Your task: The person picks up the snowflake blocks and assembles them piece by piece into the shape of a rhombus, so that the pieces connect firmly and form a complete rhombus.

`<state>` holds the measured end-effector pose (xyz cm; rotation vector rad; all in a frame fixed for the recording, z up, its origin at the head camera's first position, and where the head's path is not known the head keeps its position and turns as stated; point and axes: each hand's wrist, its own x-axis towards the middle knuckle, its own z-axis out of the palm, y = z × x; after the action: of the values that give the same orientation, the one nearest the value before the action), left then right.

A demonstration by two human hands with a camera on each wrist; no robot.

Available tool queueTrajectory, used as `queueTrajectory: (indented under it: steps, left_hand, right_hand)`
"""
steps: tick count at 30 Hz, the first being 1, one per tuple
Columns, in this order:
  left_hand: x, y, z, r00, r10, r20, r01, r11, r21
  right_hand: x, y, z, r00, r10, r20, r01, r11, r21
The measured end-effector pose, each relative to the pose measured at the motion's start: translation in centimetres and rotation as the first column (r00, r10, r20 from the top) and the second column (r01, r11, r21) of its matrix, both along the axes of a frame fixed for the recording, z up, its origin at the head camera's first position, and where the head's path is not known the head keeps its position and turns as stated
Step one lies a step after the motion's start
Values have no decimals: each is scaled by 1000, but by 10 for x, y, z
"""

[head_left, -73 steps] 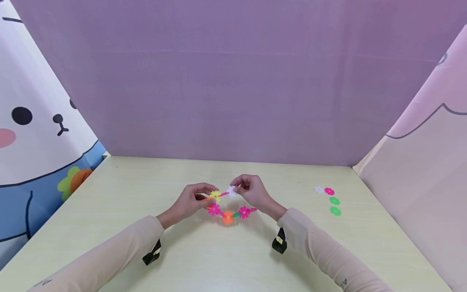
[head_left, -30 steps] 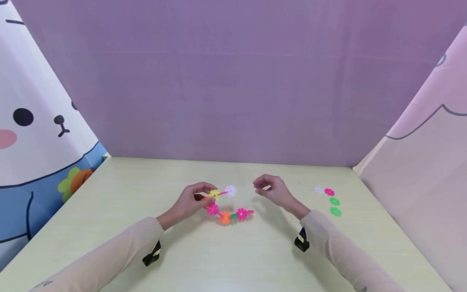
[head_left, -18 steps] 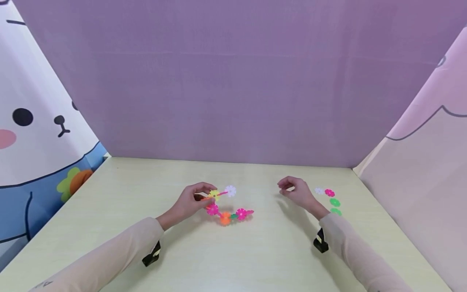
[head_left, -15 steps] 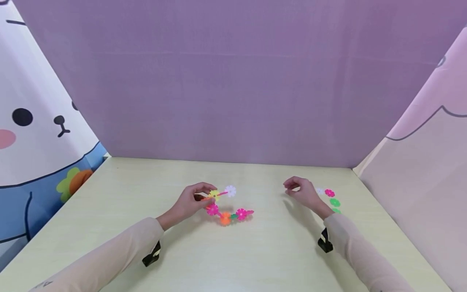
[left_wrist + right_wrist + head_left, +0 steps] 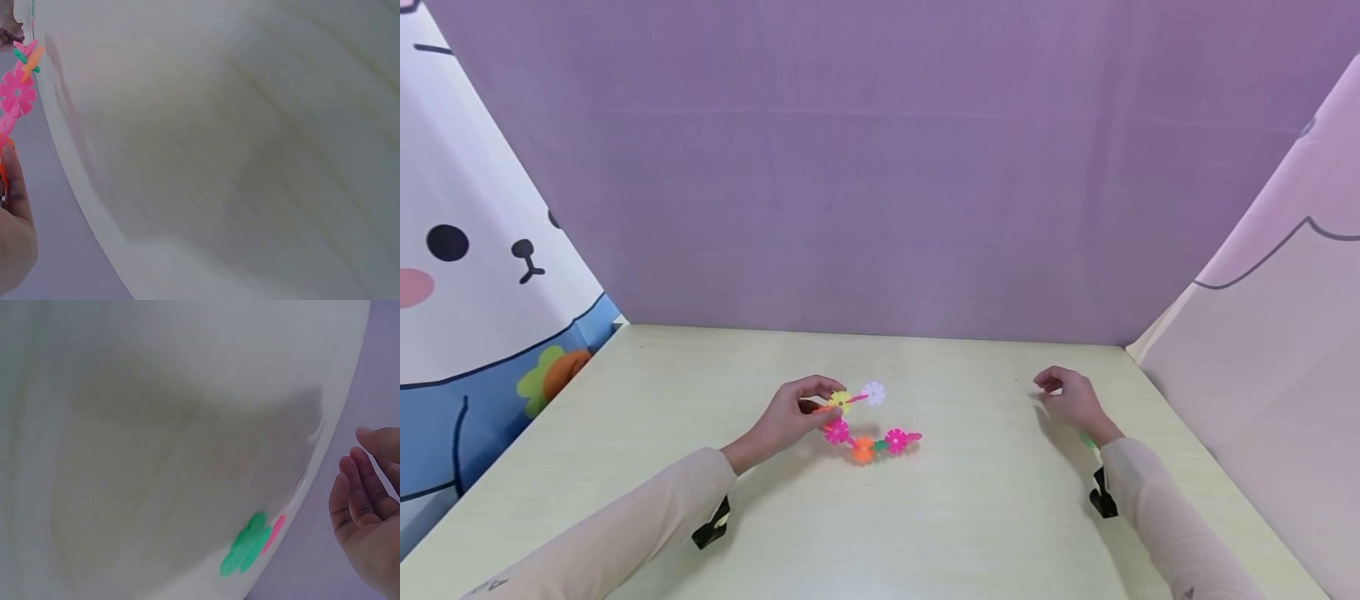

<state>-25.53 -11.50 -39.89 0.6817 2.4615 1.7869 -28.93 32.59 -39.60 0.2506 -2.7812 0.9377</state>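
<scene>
My left hand (image 5: pixel 796 410) pinches a curved chain of interlocking flower discs just above the table, thumb and fingers near its yellow disc (image 5: pixel 841 403). A white disc (image 5: pixel 873 393) ends the upper arm of the chain. Along the lower arm come pink, an orange disc (image 5: pixel 863 451), a green one seen edge-on and more pink. In the left wrist view a pink disc (image 5: pixel 17 92) shows beyond the thumb. My right hand (image 5: pixel 1072 404), fingers loosely bent and holding nothing, hovers over the loose discs at the right. It hides most of them; a sliver of a green disc (image 5: pixel 1087 440) shows below it.
The right wrist view shows a loose green disc (image 5: pixel 245 544) and a pink disc (image 5: pixel 274 533) lying on the table. A purple cloth (image 5: pixel 880 183) rises behind the pale tabletop (image 5: pixel 880 533). Printed cloths (image 5: pixel 482 333) stand at both sides.
My right hand has let go of the white disc on the chain and moved right to the loose discs, covering most of them. My left hand keeps its grip, nearly still.
</scene>
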Motion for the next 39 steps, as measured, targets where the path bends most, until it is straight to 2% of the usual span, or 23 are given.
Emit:
queueTrajectory:
  steps: [2, 9, 13, 32, 39]
  left_hand:
    - [1, 0, 2, 1000, -3, 7, 3, 1000, 1]
    - [16, 4, 24, 1000, -23, 19, 23, 1000, 9]
    - [18, 4, 26, 1000, -23, 18, 23, 1000, 3]
    - [15, 5, 24, 1000, -15, 2, 15, 1000, -11]
    - [2, 2, 5, 1000, -13, -2, 13, 1000, 6]
  right_hand:
    - [-1, 6, -2, 1000, -14, 12, 14, 1000, 15]
    - [-8, 22, -5, 1000, -23, 6, 23, 997, 78]
    - [-9, 27, -5, 1000, -20, 5, 19, 994, 109]
    - [-14, 38, -11, 996, -23, 84, 4, 977, 215]
    - [-16, 38, -13, 998, -19, 64, 5, 975, 223]
